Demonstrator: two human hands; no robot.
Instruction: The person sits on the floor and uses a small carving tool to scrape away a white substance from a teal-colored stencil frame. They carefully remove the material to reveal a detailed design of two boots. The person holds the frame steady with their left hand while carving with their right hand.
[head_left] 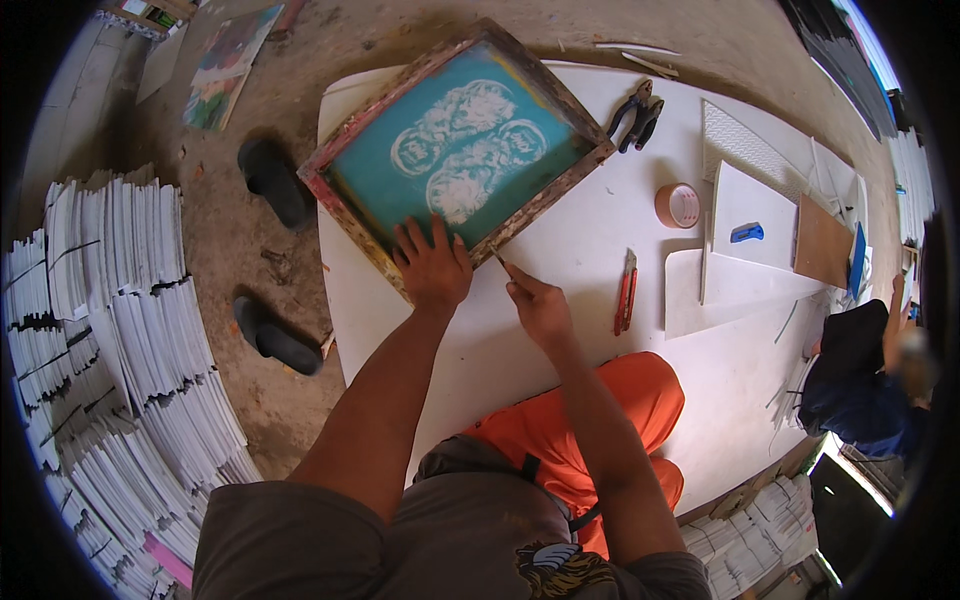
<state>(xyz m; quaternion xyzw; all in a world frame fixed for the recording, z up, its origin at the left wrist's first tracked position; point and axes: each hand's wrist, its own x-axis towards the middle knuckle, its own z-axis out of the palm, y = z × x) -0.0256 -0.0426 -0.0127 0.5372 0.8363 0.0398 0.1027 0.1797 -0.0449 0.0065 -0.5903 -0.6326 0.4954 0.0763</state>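
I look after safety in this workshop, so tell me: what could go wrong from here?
The slim tool in the right hand meets the edge of the wooden frame close to the left hand; a slip might nick it. A stray tip could also mark the teal screen. The red cutter, lying just right of the right hand, might get knocked.
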